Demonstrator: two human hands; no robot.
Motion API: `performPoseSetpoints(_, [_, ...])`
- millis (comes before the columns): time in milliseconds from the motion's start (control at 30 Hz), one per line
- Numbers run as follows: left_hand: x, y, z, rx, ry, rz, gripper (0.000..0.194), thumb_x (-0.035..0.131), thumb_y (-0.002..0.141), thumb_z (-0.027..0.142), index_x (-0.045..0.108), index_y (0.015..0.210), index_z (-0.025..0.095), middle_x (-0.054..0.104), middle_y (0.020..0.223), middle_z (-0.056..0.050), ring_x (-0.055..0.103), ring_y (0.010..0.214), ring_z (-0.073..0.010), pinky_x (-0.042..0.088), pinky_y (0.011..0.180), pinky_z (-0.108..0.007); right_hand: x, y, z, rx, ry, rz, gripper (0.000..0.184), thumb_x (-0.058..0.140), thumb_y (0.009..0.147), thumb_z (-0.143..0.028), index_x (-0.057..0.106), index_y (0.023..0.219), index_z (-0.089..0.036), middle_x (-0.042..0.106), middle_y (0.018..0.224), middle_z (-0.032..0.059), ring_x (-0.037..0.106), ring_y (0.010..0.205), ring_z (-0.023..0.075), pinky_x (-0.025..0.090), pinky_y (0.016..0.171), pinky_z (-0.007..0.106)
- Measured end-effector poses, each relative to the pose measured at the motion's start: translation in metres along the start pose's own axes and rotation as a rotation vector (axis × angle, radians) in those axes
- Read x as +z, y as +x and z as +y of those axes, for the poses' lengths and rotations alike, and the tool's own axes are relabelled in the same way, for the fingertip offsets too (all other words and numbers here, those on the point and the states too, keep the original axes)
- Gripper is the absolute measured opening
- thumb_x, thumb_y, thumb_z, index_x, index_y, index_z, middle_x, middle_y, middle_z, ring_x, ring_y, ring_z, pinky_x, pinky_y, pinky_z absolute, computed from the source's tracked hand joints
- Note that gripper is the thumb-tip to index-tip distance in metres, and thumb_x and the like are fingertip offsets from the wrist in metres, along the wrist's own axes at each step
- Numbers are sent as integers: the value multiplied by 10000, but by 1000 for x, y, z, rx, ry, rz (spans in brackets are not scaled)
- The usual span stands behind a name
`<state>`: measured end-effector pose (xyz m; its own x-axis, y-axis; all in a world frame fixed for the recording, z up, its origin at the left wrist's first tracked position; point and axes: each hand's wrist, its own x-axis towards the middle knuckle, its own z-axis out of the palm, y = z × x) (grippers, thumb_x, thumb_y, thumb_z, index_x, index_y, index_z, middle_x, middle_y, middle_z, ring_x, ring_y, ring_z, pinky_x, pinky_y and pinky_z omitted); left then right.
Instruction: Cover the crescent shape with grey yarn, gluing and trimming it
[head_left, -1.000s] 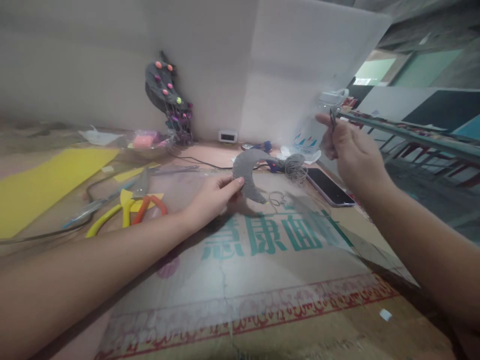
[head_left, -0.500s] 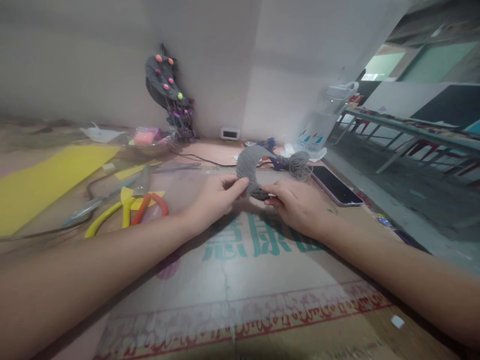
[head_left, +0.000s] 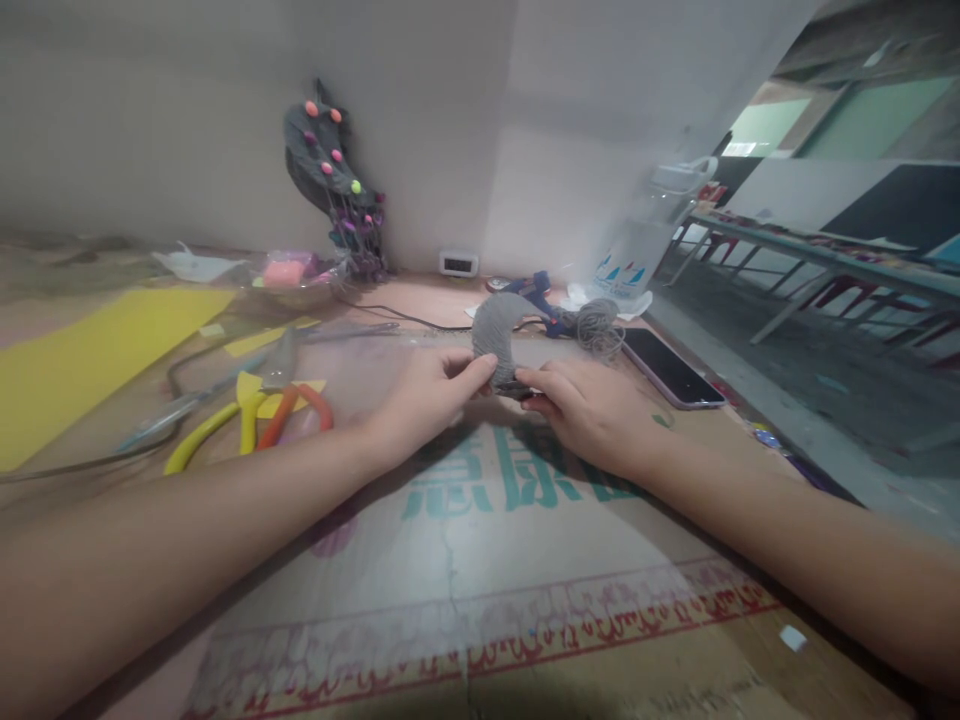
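Note:
A crescent moon shape wrapped in grey yarn point(head_left: 495, 330) is held up over the middle of the table. My left hand point(head_left: 442, 392) pinches its lower left side, thumb in front. My right hand point(head_left: 589, 408) is closed at the lower right tip, with thumb and forefinger pressed together there; whether a strand of yarn lies between them is too small to tell. Just behind the right hand sits a loose ball of grey yarn point(head_left: 598, 328). Against the wall leans a larger grey crescent point(head_left: 319, 150) dotted with coloured pompoms and hung with strands.
Pliers with yellow and orange handles point(head_left: 251, 420) and a yellow sheet point(head_left: 97, 360) lie at left. A phone point(head_left: 673, 368) lies at right, near a clear bottle point(head_left: 637, 240). At the back are a small digital clock point(head_left: 458, 263) and blue-handled scissors point(head_left: 541, 290). Printed cardboard point(head_left: 480, 560) covers the front.
The view has shifted slightly. My right fingers have moved a little left against the lower tip of the crescent; both hands keep their hold.

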<state>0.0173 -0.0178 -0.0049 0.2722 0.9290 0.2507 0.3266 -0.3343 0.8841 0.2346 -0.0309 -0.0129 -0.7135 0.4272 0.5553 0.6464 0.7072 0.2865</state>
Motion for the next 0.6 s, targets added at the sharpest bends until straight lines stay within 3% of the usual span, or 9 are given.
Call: performPoseSetpoints(600, [-1,-1,2,32,41,-17,368,538,847,404,564,563,172,489,513,38,436,520,-111,317,503,-236,-2,1,0,-68,-59,20,238,441,1010,-269,618,1096,-135,666,809,55,563,709,180,362,610,303])
